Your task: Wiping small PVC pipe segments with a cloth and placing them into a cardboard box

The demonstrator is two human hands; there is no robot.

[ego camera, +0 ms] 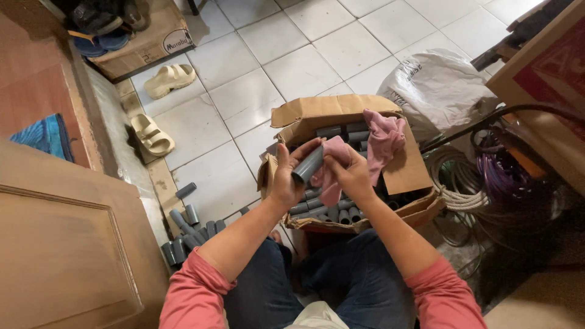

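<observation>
We are sitting over the white tiled floor (pixel 292 55) with an open cardboard box (pixel 408 173) between our knees, and the largest risk lies there: it is packed with short grey pipe pieces (pixel 332 210) lying on their sides, and its near wall is bulging outward over our legs, so a knock from a forearm could, we judge, be tipping some pieces out onto the tiles. A pink cloth (pixel 384 137) is hanging over the box's far rim, and it may be sliding down among the pipes if the box is jostled. Our left hand (pixel 285 176) is gripping one grey pipe piece (pixel 308 166) above the box's middle, fingers wrapped around its barrel and thumb raised. Our right hand (pixel 353 176) is pressing a second pink rag (pixel 329 173) against that pipe, fingers closed on the fabric. The pipe looks smooth, so it could be slipping from the grip while being rubbed, dropping back into the box. More loose grey pipe pieces (pixel 189 234) are lying on the floor by the wooden door (pixel 67 244) at our left, apart from the box, where a shifting foot could be scattering them.
</observation>
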